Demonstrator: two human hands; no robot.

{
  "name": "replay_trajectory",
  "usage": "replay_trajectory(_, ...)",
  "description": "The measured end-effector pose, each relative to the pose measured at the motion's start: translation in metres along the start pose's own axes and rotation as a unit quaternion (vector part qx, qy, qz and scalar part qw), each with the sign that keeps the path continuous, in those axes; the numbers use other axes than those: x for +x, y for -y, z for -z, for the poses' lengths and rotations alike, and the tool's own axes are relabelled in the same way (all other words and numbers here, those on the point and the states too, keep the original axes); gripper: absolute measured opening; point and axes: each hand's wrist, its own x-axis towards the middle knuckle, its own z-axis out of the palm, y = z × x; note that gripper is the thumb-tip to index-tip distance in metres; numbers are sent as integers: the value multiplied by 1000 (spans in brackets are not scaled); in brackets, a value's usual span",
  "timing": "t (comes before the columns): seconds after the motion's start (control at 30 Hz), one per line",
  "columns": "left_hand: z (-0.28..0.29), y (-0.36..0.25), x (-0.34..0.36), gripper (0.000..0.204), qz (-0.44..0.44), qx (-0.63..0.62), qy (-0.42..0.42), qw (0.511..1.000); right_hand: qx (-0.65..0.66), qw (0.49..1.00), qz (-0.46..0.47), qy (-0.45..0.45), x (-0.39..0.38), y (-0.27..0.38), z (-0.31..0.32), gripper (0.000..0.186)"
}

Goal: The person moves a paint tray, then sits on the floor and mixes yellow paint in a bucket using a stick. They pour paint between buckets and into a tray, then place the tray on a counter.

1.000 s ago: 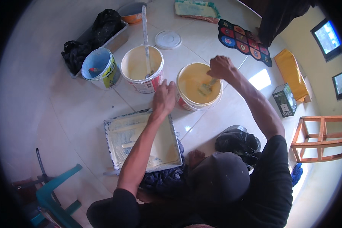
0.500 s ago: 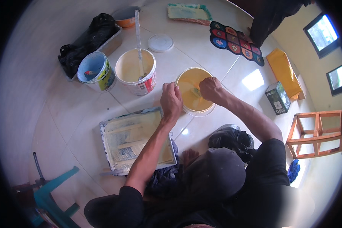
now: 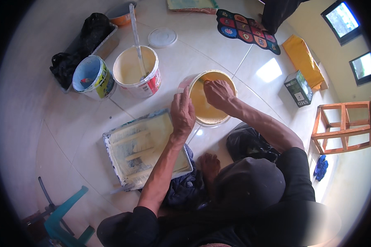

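A round bucket point(image 3: 228, 79) of yellow-cream paint stands on the tiles in front of me. My left hand point(image 3: 182, 114) grips its left rim, one finger stretched along the edge. Over the bucket, my right hand point(image 3: 219, 94) is closed; a bit of orange-yellow shows beside its fingers, but the hand hides what it holds. Just left of my left forearm lies a paint tray point(image 3: 138, 144) coated in cream paint. Farther left, a white bucket point(image 3: 151, 84) has a long paint-smeared stick point(image 3: 135, 33) leaning in it.
Beyond are a blue-lined bucket point(image 3: 89, 74), a white lid point(image 3: 163, 37), a black bag point(image 3: 95, 31) and a patterned mat point(image 3: 247, 31). Rightward stand a box point(image 3: 298, 88) and a wooden stool point(image 3: 343, 133). A black plastic bag point(image 3: 251, 142) lies beneath my right forearm.
My right hand has moved toward the bucket's far side, covering most of the thing that showed below its fingers. My left hand stays on the rim. The whole view has shifted.
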Motion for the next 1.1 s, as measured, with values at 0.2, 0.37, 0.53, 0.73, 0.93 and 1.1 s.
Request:
replay_trajectory(0.2,-4,-2,-2,47,-45,-20,-18,999,22,991,130,-9,-12,11,-11,6)
replay_trajectory(0.37,-1,-1,-5,44,-9,-8,-12,1000,13,985,142,93,-33,1,-9,6)
replay_trajectory(0.53,5,-1,-6,43,2,-11,-2,1000,-18,996,65,58,-32,-2,20,6)
replay_trajectory(0.73,-1,-6,-9,44,3,-17,2,1000,-52,998,23,-3,-26,-7,7,8)
replay_trajectory(0.93,-2,-4,-9,45,-18,-15,1,1000,21,993,82,76,-47,2,-22,6)
replay_trajectory(1.1,-4,-8,-10,44,-22,-28,2,999,40,995,68,64,-48,3,-1,4)
